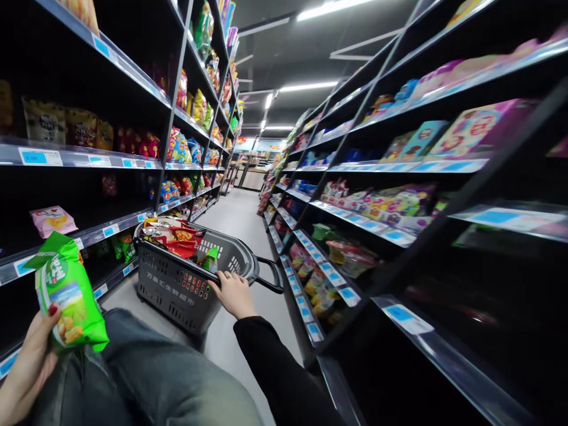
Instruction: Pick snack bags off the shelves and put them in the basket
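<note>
My left hand (38,346) is closed on a bright green snack bag (73,296), thumb across its front, at the lower left. The bag stands tilted above my knees. With its fingers curled over the near rim, my right hand (233,291) grips the grey shopping basket (171,290). Inside the basket lie red snack packets (181,234) and a green packet (210,258). The basket's black handle (270,275) sticks out to the right. How much else lies deeper in the basket is hidden by its wall.
Black shelves with snack bags (82,125) line the left side, and a pink packet (53,220) lies on a lower shelf. Shelves with boxes (477,130) and packets rise on the right. Between them a grey floor aisle (242,213) runs to a distant counter (252,179).
</note>
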`<state>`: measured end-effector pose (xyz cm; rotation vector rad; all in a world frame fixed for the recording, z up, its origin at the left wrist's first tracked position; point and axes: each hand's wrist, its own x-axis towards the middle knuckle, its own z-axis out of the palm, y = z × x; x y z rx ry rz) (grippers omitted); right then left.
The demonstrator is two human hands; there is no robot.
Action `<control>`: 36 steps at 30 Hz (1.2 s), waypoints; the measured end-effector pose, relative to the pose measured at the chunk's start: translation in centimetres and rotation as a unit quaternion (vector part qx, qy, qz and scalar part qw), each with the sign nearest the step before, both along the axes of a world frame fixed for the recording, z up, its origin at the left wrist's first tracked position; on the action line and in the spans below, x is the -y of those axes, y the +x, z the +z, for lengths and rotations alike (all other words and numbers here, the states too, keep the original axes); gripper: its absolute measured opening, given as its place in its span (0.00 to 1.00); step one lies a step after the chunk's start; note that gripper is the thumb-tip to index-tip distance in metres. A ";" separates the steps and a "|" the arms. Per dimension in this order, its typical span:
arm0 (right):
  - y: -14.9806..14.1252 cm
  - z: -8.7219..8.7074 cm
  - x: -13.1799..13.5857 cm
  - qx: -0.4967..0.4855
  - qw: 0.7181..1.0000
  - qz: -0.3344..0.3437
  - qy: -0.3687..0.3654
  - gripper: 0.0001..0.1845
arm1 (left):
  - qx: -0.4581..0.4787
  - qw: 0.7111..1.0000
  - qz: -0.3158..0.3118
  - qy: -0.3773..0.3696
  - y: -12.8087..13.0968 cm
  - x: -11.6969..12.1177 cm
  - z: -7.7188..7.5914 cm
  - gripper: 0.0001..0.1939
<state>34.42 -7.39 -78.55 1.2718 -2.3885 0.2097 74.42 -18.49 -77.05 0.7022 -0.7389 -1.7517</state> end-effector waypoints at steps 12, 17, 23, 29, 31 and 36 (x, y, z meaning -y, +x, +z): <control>3.8 5.5 2.8 0.347 0.914 0.199 -0.072 0.18 | 0.133 0.967 -0.176 -0.132 -12.1 4.1 5.1 0.39; 8.3 6.9 6.9 0.593 0.719 0.339 -0.129 0.27 | 0.169 0.939 -0.234 -0.188 -16.9 6.6 5.6 0.35; 6.1 6.2 12.2 0.680 0.625 0.350 -0.156 0.32 | 0.227 0.910 -0.216 -0.271 -19.5 10.7 4.8 0.30; 4.1 4.5 16.0 0.689 0.603 0.354 -0.191 0.30 | 0.251 0.907 -0.213 -0.264 -22.0 15.5 2.4 0.33; 3.6 3.7 16.3 0.686 0.610 0.343 -0.198 0.29 | 0.260 0.901 -0.249 -0.241 -22.6 16.2 1.5 0.36; 2.9 2.1 16.5 0.650 0.680 0.292 -0.171 0.28 | 0.215 0.926 -0.260 -0.168 -23.7 16.3 -0.9 0.38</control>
